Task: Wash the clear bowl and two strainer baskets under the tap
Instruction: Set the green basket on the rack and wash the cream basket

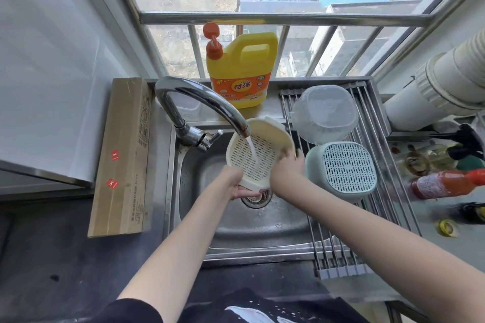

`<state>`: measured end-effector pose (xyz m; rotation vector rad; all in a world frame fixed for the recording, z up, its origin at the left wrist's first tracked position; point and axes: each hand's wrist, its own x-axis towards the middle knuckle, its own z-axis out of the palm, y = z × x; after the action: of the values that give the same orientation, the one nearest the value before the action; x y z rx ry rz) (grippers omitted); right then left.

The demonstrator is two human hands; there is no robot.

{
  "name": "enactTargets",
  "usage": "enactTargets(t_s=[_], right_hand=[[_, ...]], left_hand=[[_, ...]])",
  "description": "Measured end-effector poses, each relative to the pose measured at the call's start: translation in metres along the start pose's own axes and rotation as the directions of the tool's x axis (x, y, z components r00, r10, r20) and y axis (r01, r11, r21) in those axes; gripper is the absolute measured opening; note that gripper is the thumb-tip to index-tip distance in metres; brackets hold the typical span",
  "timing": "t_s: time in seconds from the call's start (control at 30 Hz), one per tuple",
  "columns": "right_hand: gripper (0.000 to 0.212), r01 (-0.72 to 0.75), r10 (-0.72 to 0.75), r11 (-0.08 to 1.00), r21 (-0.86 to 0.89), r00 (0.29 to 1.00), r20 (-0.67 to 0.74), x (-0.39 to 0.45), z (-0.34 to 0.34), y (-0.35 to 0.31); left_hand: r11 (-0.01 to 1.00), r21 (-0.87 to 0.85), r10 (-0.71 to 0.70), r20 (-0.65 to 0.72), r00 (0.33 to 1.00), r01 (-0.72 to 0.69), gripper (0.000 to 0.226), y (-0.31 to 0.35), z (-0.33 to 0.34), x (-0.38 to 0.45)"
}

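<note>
I hold a cream strainer basket [249, 157] tilted over the steel sink [199, 207], its slotted bottom facing me. Water runs from the chrome tap [199, 102] onto those slots. My left hand [236, 183] grips the basket's lower rim from below. My right hand [287, 162] grips its right rim. A clear bowl [325, 112] lies upside down on the roll-up drying rack [367, 207] at the sink's right. A pale green strainer basket [343, 170] rests upside down just in front of the bowl, close to my right wrist.
A yellow detergent jug [241, 73] with an orange pump stands behind the sink by the window. A long cardboard box [123, 157] lies on the left counter. Sauce bottles [446, 183] and a white pipe [441, 86] crowd the right side.
</note>
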<state>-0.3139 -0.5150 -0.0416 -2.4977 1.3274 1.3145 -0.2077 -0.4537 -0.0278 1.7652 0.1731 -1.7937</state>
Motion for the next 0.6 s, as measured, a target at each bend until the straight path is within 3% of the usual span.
enactTargets(t_s=[0.03,0.07,0.13,0.2,0.27,0.33,0.37,0.47,0.57,0.6], right_hand=[[0.056,0.017,-0.020,0.999,0.032,0.995,0.103,-0.006,-0.005,-0.001],[0.045,0.064,-0.067,0.998,0.031,0.991,0.117,-0.010,-0.008,-0.003],[0.024,0.172,-0.170,0.984,0.043,0.984,-0.049,-0.016,-0.014,-0.001],[0.020,0.268,-0.234,0.958,0.102,0.935,-0.265,-0.015,-0.019,0.002],[0.030,0.387,-0.373,0.920,-0.060,0.817,-0.439,0.001,-0.015,0.008],[0.048,0.385,-0.506,0.861,-0.333,0.718,-0.477,0.016,-0.010,0.020],[0.058,0.341,-0.527,0.833,-0.436,0.729,-0.436,0.023,-0.006,0.029],[0.066,0.146,-0.392,0.782,-0.606,0.871,-0.296,0.026,0.008,0.030],[0.056,-0.048,-0.067,0.917,-0.396,0.960,-0.272,0.013,0.024,0.006],[0.057,-0.020,-0.049,0.946,-0.323,0.977,-0.206,0.006,0.027,-0.003]], left_hand=[[1.000,0.008,0.025,-0.019,1.000,-0.025,0.030,0.001,0.002,0.000],[0.999,0.028,0.039,-0.022,0.999,-0.039,0.031,0.001,0.004,-0.001],[0.998,0.057,0.037,-0.004,0.999,-0.037,0.030,-0.001,0.007,-0.005],[0.996,0.093,-0.015,0.032,0.999,0.012,0.033,-0.005,0.011,-0.010],[0.983,0.175,-0.074,0.072,0.995,0.061,0.034,-0.010,0.012,-0.014],[0.978,0.191,-0.099,0.076,0.992,0.083,0.031,-0.013,0.006,-0.013],[0.982,0.171,-0.088,0.063,0.994,0.076,0.028,-0.013,0.001,-0.010],[0.993,0.117,-0.031,0.017,0.999,0.029,0.026,-0.008,-0.012,0.002],[0.994,0.098,0.042,-0.018,0.999,-0.040,0.025,-0.001,-0.017,0.007],[0.993,0.103,0.069,-0.022,0.997,-0.066,0.026,0.000,-0.015,0.009]])
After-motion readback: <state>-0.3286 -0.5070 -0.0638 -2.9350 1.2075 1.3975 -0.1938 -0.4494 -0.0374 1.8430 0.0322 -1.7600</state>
